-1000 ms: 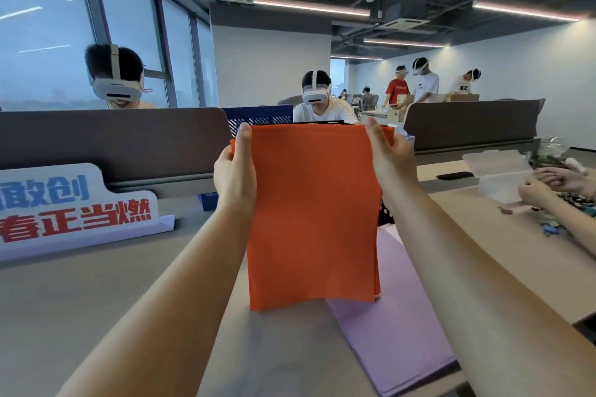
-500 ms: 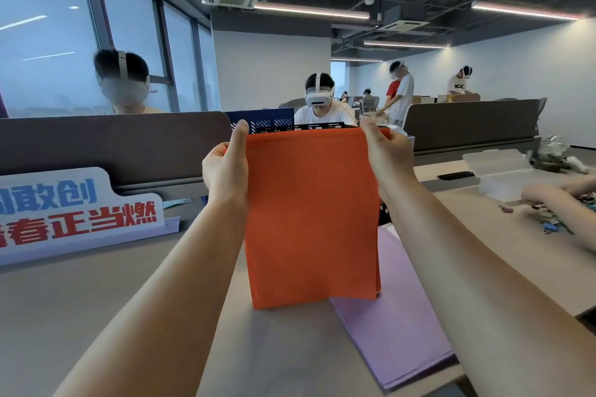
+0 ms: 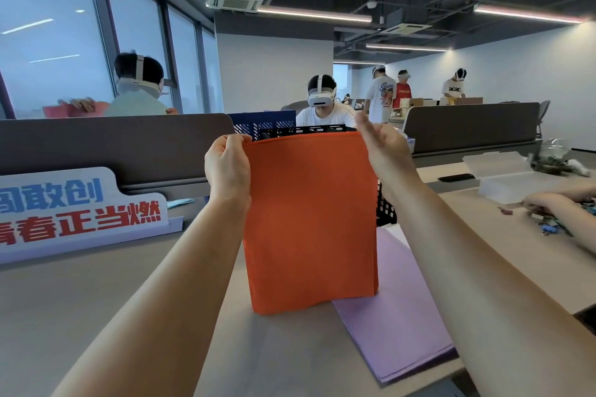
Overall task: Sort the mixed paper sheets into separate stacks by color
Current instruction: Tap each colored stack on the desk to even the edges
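Centrally, orange sheets (image 3: 309,222): a stack standing on edge, long axis vertical, broad face toward the camera, lower edge resting on the table (image 3: 96,316).
Position relative to hands: the stack lies between the two hands, its top edge level with them and its body hanging below the wrists.
Left hand (image 3: 227,167): grips the top left corner, fingers curled over the upper edge.
Right hand (image 3: 383,151): fingers straight and raised beside the top right corner, holding nothing; it is blurred, so whether the palm touches the sheet edge cannot be told.
Purple sheets (image 3: 396,316): a flat stack on the table under the right forearm, far end hidden behind the orange stack.
Black crate (image 3: 303,130): beyond the hands, mostly hidden by the orange stack; only the top rim and a strip near the right wrist show.
Sign (image 3: 80,209): left of the left hand, cut off by the frame edge.
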`<state>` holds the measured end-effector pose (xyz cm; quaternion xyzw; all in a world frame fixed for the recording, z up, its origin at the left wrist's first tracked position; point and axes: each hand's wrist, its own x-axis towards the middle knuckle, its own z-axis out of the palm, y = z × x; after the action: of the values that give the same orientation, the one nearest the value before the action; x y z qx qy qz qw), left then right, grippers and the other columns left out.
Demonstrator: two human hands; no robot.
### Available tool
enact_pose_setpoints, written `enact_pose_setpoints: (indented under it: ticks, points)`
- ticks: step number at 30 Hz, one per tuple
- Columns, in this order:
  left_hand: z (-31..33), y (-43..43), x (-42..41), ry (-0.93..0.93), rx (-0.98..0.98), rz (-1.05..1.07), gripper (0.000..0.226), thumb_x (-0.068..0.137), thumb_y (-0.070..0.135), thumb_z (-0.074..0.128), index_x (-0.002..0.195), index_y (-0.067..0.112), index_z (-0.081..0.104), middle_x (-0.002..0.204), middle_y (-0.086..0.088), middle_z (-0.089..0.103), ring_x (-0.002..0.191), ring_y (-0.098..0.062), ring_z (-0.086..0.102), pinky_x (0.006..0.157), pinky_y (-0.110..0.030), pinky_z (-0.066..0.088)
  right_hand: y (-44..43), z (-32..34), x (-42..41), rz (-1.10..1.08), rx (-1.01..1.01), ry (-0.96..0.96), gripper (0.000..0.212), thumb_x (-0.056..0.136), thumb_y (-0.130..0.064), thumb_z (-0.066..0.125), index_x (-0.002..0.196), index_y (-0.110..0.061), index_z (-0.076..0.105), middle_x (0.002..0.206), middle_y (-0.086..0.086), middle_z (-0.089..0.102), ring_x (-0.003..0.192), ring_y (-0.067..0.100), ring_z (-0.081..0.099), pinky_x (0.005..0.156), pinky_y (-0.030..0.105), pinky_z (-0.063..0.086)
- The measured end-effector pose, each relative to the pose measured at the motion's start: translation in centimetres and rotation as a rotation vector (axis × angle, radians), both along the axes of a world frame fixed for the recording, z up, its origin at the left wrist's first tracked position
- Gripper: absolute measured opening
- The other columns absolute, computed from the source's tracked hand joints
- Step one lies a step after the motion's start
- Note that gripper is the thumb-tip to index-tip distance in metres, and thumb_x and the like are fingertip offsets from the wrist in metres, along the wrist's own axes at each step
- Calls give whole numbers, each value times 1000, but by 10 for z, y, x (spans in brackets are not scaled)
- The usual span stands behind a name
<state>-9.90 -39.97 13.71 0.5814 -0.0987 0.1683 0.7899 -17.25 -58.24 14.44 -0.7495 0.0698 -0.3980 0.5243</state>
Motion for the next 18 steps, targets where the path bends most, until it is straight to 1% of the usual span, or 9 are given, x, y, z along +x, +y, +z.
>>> enact_pose_setpoints:
  ticks: [1,3,5,7,11,13,15,17,18]
  points:
    - [-2,1,1,-33,34,7,23,91,32,48,78,16,59,68,0,45,64,-15,41,62,-31,37,-5,-7,-3,103,25,26,36,84,-54,55,94,-20,57,78,-8,55,70,1,52,59,12,38]
    - [-7,5,2,-92,146,24,32,88,48,55,88,16,57,69,6,48,62,-8,44,59,-24,38,-20,-29,-4,274,86,104,52,71,-50,69,114,-23,55,103,-7,65,93,6,63,75,22,51]
    - [-14,7,4,-124,235,5,37,79,49,66,96,19,55,79,9,53,69,-4,50,60,-20,42,-31,-58,-1,362,75,221,45,71,-36,74,112,-30,57,109,-7,67,98,8,64,85,29,52]
    - [-20,8,4,-176,271,-4,37,75,41,74,97,20,53,84,11,55,73,-3,53,61,-19,46,-33,-83,2,412,82,299,36,75,-23,74,107,-30,60,112,-2,67,101,10,64,90,29,50]
    - [-15,7,6,-282,204,32,28,73,32,77,82,23,52,76,9,55,68,-6,52,57,-18,47,-27,-88,10,322,91,206,21,76,-15,75,96,-22,68,105,7,70,101,20,65,93,37,51]
    - [-8,6,5,-318,174,-8,30,74,31,78,90,22,54,82,8,58,72,-6,55,62,-21,52,-26,-79,13,240,107,144,13,79,-16,74,87,-22,67,97,8,69,93,20,65,89,35,51]
    - [-7,7,7,-301,136,-161,38,75,26,77,103,22,52,92,5,62,79,-8,62,67,-24,56,-25,-75,14,208,137,103,11,80,-17,72,84,-23,64,92,4,67,86,15,64,82,31,50]
    - [-20,11,14,-211,116,-347,49,74,24,75,113,20,47,101,0,64,87,-15,66,69,-29,57,-25,-78,15,195,195,65,11,80,-15,72,83,-21,64,88,2,67,82,13,64,80,30,50]
    - [-31,13,20,-153,123,-405,52,71,26,76,114,19,48,102,-2,65,88,-18,67,69,-30,57,-25,-81,15,182,227,46,11,80,-14,73,83,-20,64,86,2,67,80,13,64,78,29,51]
